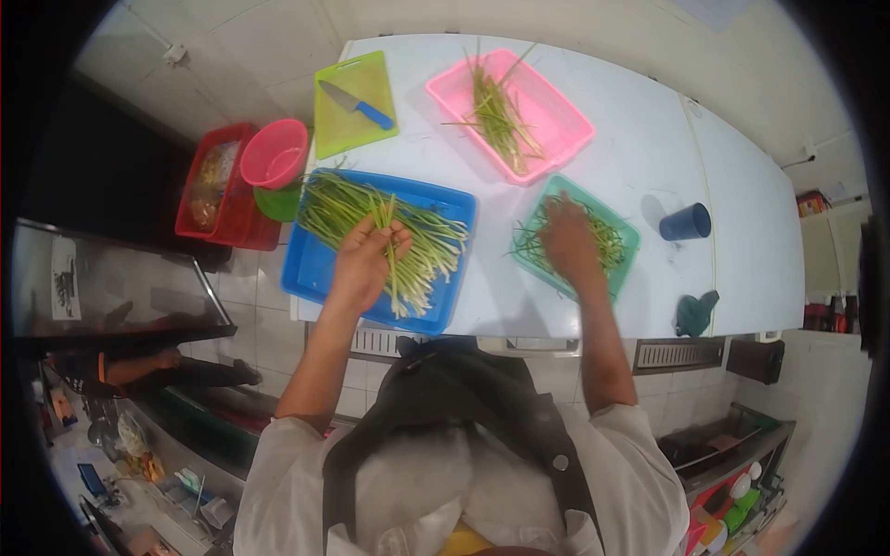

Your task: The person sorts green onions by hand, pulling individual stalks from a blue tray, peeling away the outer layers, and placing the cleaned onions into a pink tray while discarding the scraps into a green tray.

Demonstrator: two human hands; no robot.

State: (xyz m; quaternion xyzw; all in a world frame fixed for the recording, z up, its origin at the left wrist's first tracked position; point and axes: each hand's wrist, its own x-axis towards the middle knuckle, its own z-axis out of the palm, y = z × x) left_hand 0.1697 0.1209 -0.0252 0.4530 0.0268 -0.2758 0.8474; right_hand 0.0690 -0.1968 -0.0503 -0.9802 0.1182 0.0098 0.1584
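Note:
My left hand is closed around a few spring onions, above the blue tray. Many more spring onions lie in that tray, white ends toward the lower right and green ends toward the upper left. Over the teal basket is my right hand, its fingers blurred and partly lost against the green trimmings heaped there. Whether it grips any of them I cannot make out.
A pink basket with long stalks stands at the back. A blue-handled knife lies on a green cutting board. A blue cup and dark green cloth are at right; a pink bowl and red crate at left.

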